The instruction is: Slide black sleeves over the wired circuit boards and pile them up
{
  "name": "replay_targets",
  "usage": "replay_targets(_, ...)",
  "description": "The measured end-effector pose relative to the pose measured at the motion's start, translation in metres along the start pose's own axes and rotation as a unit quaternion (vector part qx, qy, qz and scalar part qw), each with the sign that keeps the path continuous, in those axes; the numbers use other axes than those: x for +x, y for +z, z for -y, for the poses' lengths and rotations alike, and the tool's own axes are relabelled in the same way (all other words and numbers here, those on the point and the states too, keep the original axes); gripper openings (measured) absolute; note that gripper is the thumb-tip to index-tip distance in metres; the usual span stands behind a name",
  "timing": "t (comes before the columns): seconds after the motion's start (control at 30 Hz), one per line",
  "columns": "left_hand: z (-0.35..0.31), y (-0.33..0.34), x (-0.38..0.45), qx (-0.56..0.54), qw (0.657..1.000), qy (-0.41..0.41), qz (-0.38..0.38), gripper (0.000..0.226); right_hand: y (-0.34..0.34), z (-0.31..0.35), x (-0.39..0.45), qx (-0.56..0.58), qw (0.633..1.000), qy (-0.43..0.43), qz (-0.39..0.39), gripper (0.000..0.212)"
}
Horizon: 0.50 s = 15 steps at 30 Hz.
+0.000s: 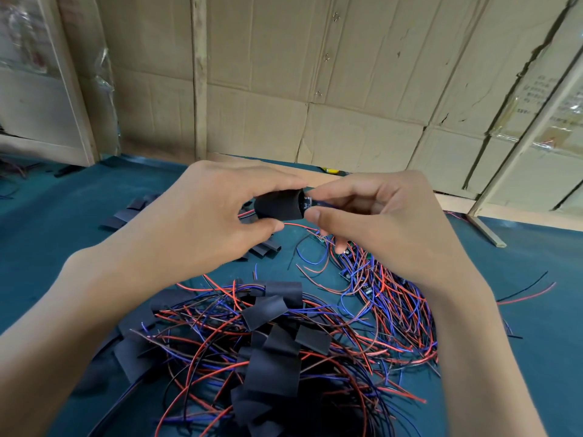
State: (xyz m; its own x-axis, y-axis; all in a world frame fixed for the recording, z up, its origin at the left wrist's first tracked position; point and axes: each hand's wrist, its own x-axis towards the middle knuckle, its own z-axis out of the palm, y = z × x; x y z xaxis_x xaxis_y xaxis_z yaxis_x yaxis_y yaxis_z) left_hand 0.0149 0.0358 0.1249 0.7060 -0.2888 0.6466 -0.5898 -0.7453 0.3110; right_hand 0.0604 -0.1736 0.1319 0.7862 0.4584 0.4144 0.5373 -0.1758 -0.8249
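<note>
Nearest the camera, at six o'clock, lay the pile of sleeved boards [271, 351], black tubes tangled in red and blue wires on the teal surface [63, 216]. At ten o'clock a few loose flat sleeves [126, 214] waited. Above centre, the left hand [202, 222] pinched an opened black sleeve [279, 205] between thumb and fingers, well above the surface. Just right of it, the right hand [375, 222] gripped a circuit board [306, 201] at the sleeve's mouth, only its end showing. At three o'clock the unsleeved wired boards [378, 291] sprawled. Insertion looked under way; next the board wanted pushing fully inside, then dropping on the pile
</note>
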Motion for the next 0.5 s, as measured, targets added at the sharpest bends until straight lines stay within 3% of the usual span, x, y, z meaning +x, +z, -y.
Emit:
replay_targets(0.2, 0.0, 0.0, -0.001, 0.051, 0.999, -0.007, 0.009, 0.051, 0.004, -0.001, -0.001, -0.111, 0.994, -0.013, 0.017, 0.026)
replay_targets(0.27, 0.0, -0.002, -0.001, 0.059, 0.998, 0.004, 0.019, 0.046, 0.003, -0.001, 0.0, -0.096, 0.995, 0.008, 0.026, 0.025)
replay_targets(0.43, -0.006, 0.005, -0.002, 0.105, 0.98, 0.106, 0.128, 0.041, -0.003, -0.005, 0.001, -0.045, 0.99, 0.088, 0.1, 0.038)
replay_targets(0.5, -0.007, 0.011, -0.002, 0.112, 0.976, 0.082, 0.167, 0.04, -0.004, -0.009, 0.002, -0.065, 0.981, 0.121, 0.138, 0.037)
